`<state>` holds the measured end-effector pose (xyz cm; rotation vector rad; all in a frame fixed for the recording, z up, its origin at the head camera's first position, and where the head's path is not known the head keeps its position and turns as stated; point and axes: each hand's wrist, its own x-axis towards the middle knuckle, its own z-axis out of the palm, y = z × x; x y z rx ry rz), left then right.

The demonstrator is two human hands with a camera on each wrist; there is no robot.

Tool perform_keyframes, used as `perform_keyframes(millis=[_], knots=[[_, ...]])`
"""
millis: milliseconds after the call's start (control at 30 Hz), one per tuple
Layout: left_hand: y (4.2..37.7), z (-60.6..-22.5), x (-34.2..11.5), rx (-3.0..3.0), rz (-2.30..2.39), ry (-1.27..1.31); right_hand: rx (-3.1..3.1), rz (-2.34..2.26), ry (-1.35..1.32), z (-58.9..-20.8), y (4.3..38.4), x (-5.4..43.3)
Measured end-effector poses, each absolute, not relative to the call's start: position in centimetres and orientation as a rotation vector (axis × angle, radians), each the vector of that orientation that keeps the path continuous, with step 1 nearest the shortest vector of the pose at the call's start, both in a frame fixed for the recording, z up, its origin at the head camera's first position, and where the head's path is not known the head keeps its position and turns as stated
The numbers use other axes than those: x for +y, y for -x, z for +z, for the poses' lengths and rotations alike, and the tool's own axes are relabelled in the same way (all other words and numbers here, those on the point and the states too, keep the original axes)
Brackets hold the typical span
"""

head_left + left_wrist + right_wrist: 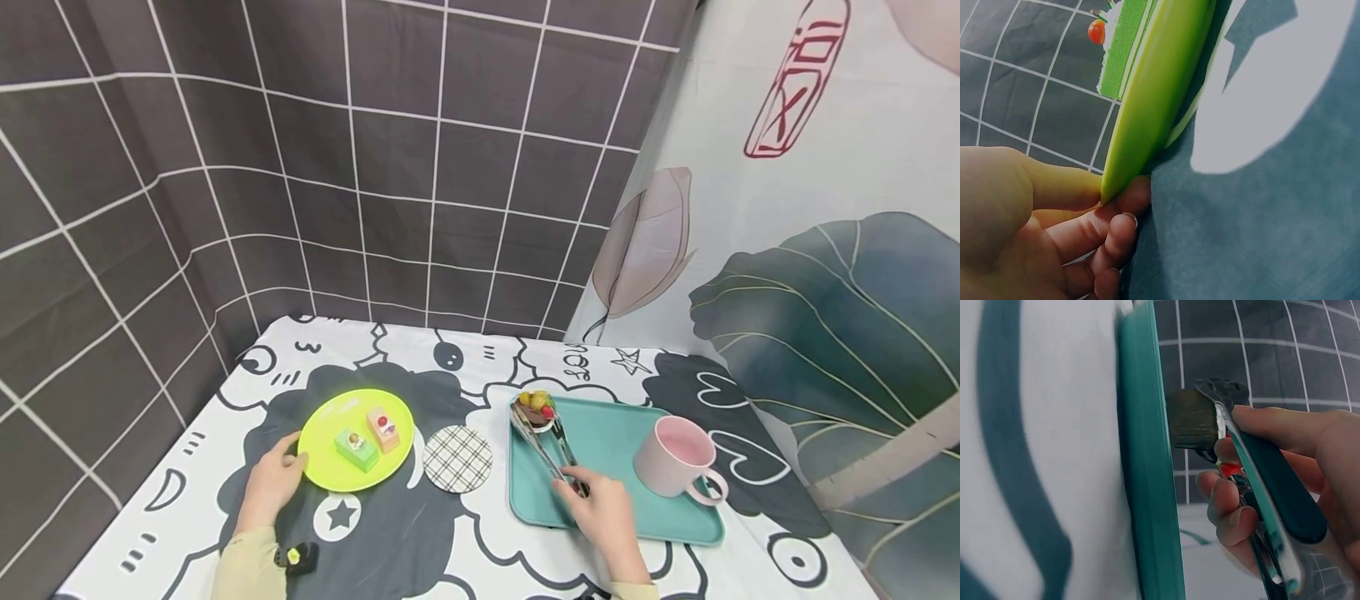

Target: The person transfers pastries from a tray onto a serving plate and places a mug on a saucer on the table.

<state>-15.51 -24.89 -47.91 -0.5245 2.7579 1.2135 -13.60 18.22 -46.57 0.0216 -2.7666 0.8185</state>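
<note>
My left hand [272, 482] pinches the near left rim of a yellow-green plate [321, 468], thumb on the rim and fingers beneath it in the left wrist view. A green cake slice [356, 451] and a pink cake slice [383, 430] sit on the plate, each with a small topping. My right hand [602, 510] grips metal tongs [537, 443] with dark handle grips. Between the tongs' tips is a fruit-topped chocolate cake cup [535, 403], over the far left corner of a teal tray [607, 425]. In the right wrist view the cake [1192, 422] shows its dark side above the tray's edge.
A pink mug [666, 458] stands on the right part of the tray, handle toward the near right. A round plaid coaster [457, 459] lies between plate and tray. The patterned tablecloth [420, 542] runs back to a dark grid curtain [390, 208].
</note>
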Motion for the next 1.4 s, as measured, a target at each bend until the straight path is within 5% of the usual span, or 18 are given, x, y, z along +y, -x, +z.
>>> perform_keyframes(millis=[833,1400], knots=[[15.3,-47.6,-24.9,2.770,1.225,0.530,-2.620,0.824,-0.650,-46.1,14.9,9.3],[15.3,-47.6,-24.7,2.787,1.230,0.541,-2.650,0.834,-0.760,-46.5,16.3,5.5]])
